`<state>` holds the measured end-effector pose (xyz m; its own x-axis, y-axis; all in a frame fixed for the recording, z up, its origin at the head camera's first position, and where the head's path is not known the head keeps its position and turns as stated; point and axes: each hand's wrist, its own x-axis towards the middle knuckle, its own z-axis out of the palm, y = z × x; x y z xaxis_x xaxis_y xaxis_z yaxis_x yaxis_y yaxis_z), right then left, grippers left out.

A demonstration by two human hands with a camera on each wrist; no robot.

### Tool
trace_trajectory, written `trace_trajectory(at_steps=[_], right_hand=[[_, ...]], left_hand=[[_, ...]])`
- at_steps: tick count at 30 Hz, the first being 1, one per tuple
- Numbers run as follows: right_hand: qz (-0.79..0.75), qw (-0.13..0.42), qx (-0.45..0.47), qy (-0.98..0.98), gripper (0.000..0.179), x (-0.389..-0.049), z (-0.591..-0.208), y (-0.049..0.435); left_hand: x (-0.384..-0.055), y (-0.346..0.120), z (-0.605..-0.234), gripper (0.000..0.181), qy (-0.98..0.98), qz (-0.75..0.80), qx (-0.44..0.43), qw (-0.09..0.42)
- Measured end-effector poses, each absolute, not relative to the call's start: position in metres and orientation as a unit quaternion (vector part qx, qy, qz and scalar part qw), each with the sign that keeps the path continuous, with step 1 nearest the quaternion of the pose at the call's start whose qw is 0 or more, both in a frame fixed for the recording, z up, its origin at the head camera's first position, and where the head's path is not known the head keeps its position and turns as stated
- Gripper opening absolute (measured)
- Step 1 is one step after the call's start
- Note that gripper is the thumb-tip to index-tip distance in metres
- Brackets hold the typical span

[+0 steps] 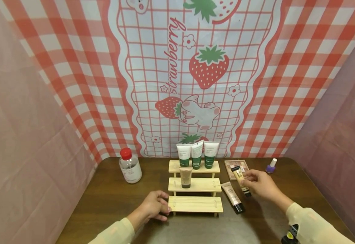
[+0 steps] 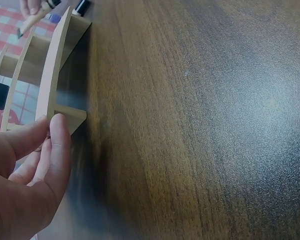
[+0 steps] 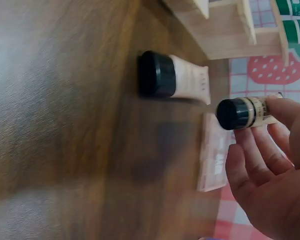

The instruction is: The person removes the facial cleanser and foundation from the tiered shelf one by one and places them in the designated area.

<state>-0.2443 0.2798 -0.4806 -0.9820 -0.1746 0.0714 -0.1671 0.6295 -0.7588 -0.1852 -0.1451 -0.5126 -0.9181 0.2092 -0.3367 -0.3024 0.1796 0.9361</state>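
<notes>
"Right fingers point(image 3: 271, 150) pinching what?"
"I've the small yellow black-capped tube point(image 1: 238, 174), held over the brown wooden surface point(image 1: 104, 203); my left fingers point(image 2: 61, 150) pinch the pale wooden three-tier stand point(image 1: 195, 204)."
"Which step?"
"Carrying, I'd judge; next probably calls for reaching toward the stand."

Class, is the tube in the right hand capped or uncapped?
Capped: the right wrist view shows the tube with its black cap on.
</notes>
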Motion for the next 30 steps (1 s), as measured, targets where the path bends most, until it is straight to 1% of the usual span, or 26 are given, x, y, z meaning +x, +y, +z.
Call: trace_trajectory(at_steps=[3,9,17,22,30], right_hand=[[-0.425,0.03,-0.085,0.901,0.036,-0.242,-0.487,0.283],[-0.398,0.049,-0.073,0.913,0.037,-0.239,-0.5,0.288],[-0.388,0.06,-0.057,0.918,0.032,-0.237,-0.517,0.293],[-0.396,0.076,-0.038,0.914,0.031,-0.235,-0.518,0.292],[-0.398,0.079,-0.039,0.913,0.029,-0.236,-0.52,0.291]], left_hand=[[-0.185,-0.146,-0.512,0.051,0.742,0.639,-0.031,0.2],[-0.185,-0.146,-0.512,0.05,0.742,0.638,-0.028,0.202],[-0.185,-0.145,-0.511,0.049,0.746,0.635,-0.024,0.199],[-0.185,-0.145,-0.511,0.049,0.751,0.629,-0.024,0.198],[-0.186,-0.145,-0.511,0.049,0.75,0.631,-0.021,0.198]])
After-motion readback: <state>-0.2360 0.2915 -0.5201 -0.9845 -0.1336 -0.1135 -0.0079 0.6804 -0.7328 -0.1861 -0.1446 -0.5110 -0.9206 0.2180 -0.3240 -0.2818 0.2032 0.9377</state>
